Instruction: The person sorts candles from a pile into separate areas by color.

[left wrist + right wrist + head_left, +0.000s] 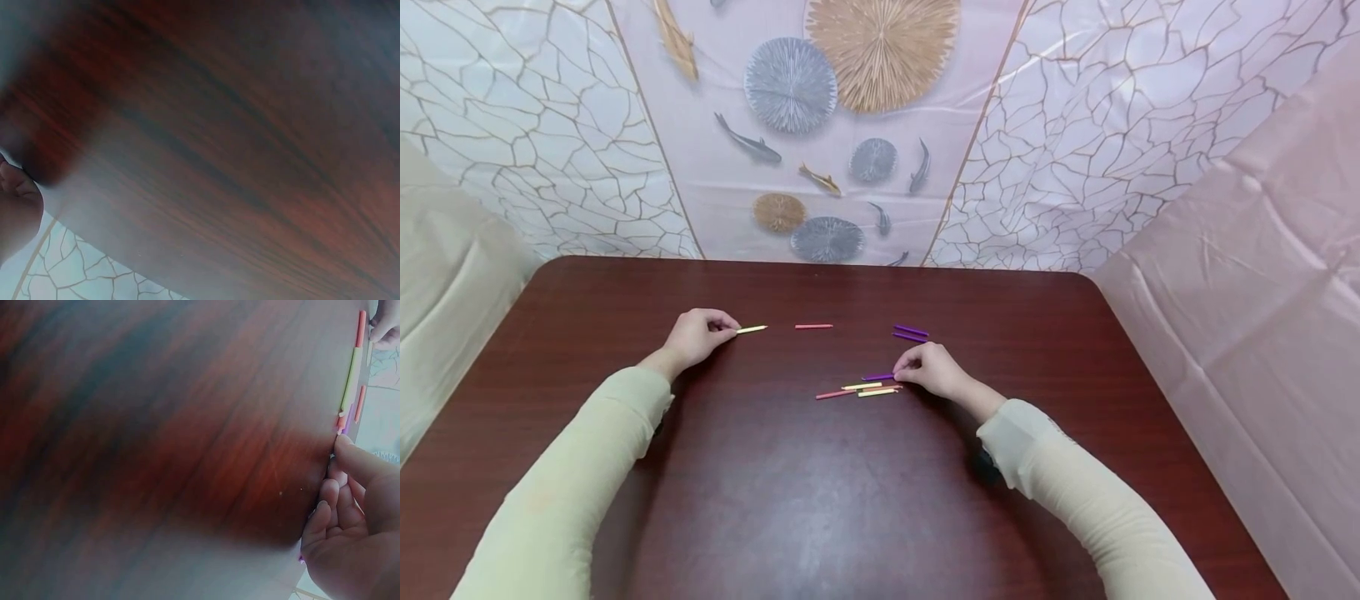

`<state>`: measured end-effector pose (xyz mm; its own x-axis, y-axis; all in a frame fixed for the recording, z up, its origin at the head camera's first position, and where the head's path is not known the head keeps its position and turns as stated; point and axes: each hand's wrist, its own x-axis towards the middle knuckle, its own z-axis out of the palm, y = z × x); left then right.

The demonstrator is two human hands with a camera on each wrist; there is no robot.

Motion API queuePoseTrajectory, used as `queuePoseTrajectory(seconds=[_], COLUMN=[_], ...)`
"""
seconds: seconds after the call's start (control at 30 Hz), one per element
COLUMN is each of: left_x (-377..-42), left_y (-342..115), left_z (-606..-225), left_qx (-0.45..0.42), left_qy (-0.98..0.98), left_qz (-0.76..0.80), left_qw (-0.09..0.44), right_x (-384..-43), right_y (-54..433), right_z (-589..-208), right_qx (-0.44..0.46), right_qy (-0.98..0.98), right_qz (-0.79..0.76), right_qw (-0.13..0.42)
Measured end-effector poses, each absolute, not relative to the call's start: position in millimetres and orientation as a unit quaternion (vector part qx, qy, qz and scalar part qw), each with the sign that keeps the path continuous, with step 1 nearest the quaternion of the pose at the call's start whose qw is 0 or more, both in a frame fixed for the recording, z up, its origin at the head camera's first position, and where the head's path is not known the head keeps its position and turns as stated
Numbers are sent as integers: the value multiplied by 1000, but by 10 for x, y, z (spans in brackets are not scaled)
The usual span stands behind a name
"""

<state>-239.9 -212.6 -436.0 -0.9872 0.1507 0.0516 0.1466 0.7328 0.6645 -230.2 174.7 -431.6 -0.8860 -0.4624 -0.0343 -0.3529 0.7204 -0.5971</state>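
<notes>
At the left of the head view, my left hand (pixel 696 337) pinches the left end of a thin pale-yellow candle (pixel 752 329) low over the table. My right hand (pixel 934 371), right of the middle, pinches the right end of a purple candle (pixel 878 377). Just below that candle lies a loose group of thin candles, among them a yellow one (pixel 877 392) and a red one (pixel 835 395). In the left wrist view only part of the left hand (pixel 22 206) shows at the edge. The right wrist view shows the curled fingers of the right hand (pixel 356 519).
A single red candle (pixel 814 327) lies to the right of the left hand's candle. Two purple candles (pixel 912 330) lie side by side just beyond the right hand. The dark wooden table (pixel 775 483) ends at a patterned curtain (pixel 1022 167) at the back.
</notes>
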Motion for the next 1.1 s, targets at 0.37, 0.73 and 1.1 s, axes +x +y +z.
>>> queuePoseTrajectory(seconds=[0.37,0.73,1.1], left_x=[-2375,-2318,-2053], left_y=[-2100,-1578,-1144], left_z=[-4308,-4137,-4299], left_qx=[71,122,200], left_qy=[927,884,868], left_qz=[368,449,453], left_qw=[-28,-41,42], right_x=[-2321,-2317,-2310], right_y=[1729,1749,1745], right_z=[-4323,-4323,-4328], right_qx=[-218,-220,-221], right_qy=[925,926,924], right_qz=[-296,-294,-300], right_qw=[97,93,92])
